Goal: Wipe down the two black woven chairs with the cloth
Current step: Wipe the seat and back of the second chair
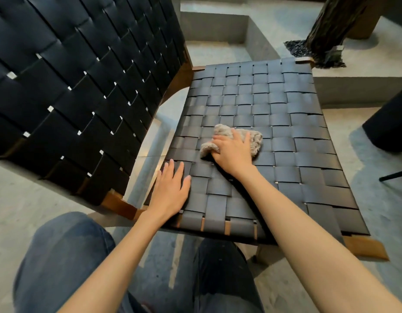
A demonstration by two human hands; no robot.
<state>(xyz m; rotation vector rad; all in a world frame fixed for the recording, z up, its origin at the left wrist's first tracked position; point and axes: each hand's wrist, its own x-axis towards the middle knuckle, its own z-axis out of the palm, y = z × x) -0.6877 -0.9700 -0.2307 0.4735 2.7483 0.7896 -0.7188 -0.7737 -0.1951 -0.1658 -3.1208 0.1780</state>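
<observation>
grey concrete floor (380, 206) under everything; black woven chair (218, 91), 1 unit in full view; its backrest (71, 86) fills upper left, tilted; its seat (285, 136) sits centre-right, straps stretched on a brown wood frame (364, 247); legs in blue jeans (60, 256) at bottom, in front of seat's near edge; left hand (170, 190): flat, palm down, fingers straight, resting on seat's near-left corner, holding nothing; right hand (233, 152): mid seat, just beyond left hand, fingers bent over the cloth (255, 141), gripping & pressing it onto the straps; cloth: beige, fluffy, bunched, approx. mid seat, sticking out past the hand both sides
</observation>
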